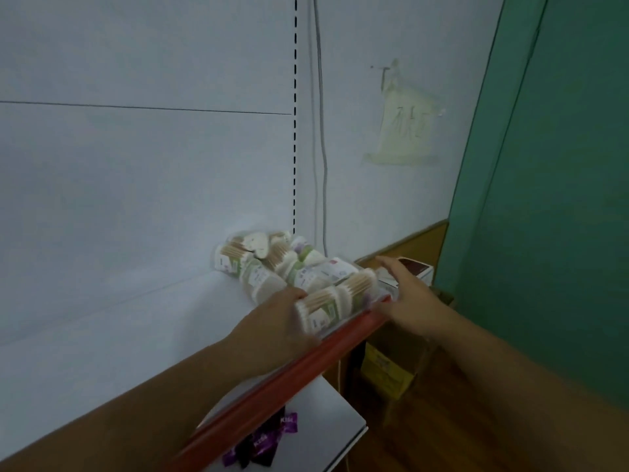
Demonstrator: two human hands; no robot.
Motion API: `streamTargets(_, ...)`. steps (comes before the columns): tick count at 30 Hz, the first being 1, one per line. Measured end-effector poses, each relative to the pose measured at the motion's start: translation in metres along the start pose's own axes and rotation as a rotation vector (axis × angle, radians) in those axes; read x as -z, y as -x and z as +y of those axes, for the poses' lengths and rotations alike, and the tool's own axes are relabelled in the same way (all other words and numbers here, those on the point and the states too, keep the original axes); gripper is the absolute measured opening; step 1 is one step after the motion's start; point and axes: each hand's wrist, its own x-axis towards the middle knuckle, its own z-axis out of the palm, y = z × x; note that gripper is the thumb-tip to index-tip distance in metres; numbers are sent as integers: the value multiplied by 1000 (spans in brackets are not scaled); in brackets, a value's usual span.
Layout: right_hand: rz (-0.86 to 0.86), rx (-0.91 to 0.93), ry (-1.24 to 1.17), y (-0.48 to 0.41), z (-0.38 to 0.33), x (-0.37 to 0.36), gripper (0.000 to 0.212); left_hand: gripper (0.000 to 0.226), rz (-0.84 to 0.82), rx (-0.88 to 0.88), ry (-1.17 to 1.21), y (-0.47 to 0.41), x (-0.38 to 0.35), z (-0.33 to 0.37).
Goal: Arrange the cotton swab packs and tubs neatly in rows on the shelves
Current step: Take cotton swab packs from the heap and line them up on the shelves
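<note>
Clear packs of wooden-stemmed cotton swabs (269,267): heaped at right end of white, red-edged shelf (136,318).
Left hand (272,323): against front pack (323,310); grip not discernible.
Right hand (405,291): grip open, fingers straight, beside heap.

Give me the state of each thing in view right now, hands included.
Front swab packs: lying in a row along red shelf edge.
Back swab packs: jumbled heap.
Left hand: against front row's left end, grip blurred.
Right hand: open, fingers straight, at the row's right end.
Purple packets: loose on lower shelf.
</note>
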Motion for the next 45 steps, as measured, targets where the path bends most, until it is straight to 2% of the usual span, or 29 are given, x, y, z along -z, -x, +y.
streamTargets(1, -35, 6, -11, -8, 6, -1, 86, 71, 11, 0, 8, -4, -2, -3)
streamTargets(3, -80, 22, -88, -23, 19, -6, 76, 69, 41, 8, 39, -9, -2, -6)
streamTargets(5, -86, 46, -196, -29, 26, -11, 62, 62, 56, 27, 86, -8, -3, -8)
streamTargets(8, -46, 93, -267, -32, 33, -14, 56, 49, 133, 102, 199, -4, -6, -8)
streamTargets(11, -90, 128, -403, -34, 34, -15, 48, 35, 255, 266, 583, 8, 0, -7)
streamTargets(13, -91, 161, -478, -34, 30, -12, 42, 46, 332, 300, 877, 20, 5, -7)
streamTargets(15, -62, 214, -600, -35, 17, -6, 37, 60, 445, 317, 1074, 32, 10, -5)
streamTargets(18, -183, 267, -844, -40, -6, -5, 31, 56, 545, 328, 1142, 37, 10, 7)
streamTargets(21, -328, 276, -905, -41, -25, -16, 40, 38, 720, 365, 1206, 37, 5, 21)
streamTargets(24, -317, 332, -832, -38, -41, -28, 38, 49, 759, 344, 1390, 44, 2, 34)
streamTargets(27, -341, 317, -776, -30, -52, -45, 34, 61, 706, 340, 1563, 47, -2, 48)
streamTargets(29, -327, 289, -726, -27, -58, -58, 38, 70, 628, 311, 1609, 44, -8, 54)
streamTargets(32, -345, 174, -862, -21, -66, -72, 24, 108, 450, 251, 1644, 41, -15, 53)
streamTargets(33, -341, 153, -863, -17, -68, -73, 18, 115, 405, 237, 1645, 40, -17, 53)
streamTargets(35, -323, 209, -733, -11, -66, -72, 14, 117, 376, 240, 1650, 39, -22, 51)
streamTargets(38, -397, 348, -534, -13, -61, -62, 39, 109, 432, 237, 1758, 42, -23, 43)
streamTargets(39, -376, 385, -489, -18, -60, -54, 39, 105, 443, 218, 1767, 44, -22, 43)
streamTargets(41, -223, 396, -405, -36, -56, -39, 30, 102, 469, 184, 1760, 47, -19, 42)
streamTargets(43, -104, 378, -271, -60, -45, -26, 40, 100, 512, 176, 1734, 50, -17, 40)
streamTargets(45, -189, 394, -51, -79, -32, -22, 57, 98, 549, 164, 1718, 52, -16, 37)
